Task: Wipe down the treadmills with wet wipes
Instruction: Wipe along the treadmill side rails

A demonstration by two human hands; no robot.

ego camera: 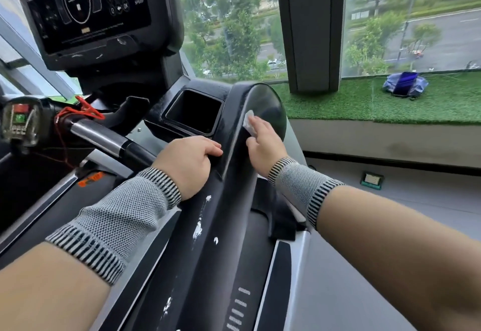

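A person leans over the right-hand side rail [208, 226] of a treadmill [273, 265] beside a window, mid-wipe. At centre frame the right hand [264, 139] lies with straight fingers flat on a white wet wipe [247, 121], pressing it against the glossy dark inner face of the rail's rounded front end; only the wipe's upper edge shows past the fingertips. The rail's long axis runs from the bottom centre of the frame up toward that rounded end, so the unwiped stretch lies back toward the person, below and behind the hand. White smears [197, 230] dot the rail's top surface lower in the frame (they look like dried residue, though what they are cannot be told). The right hand, already holding the wipe down, is the one placed to draw it along that axis.

The left hand [191, 157] sits just left of the right, fingers curled over the rail's upper edge near the square cup holder [194, 111], apparently steadying. Both forearms reach in from the lower corners, each in a knitted wrist sleeve. The console [86, 10] fills the upper left; a blue bag [404, 87] rests on the green turf ledge [338, 101] at right.
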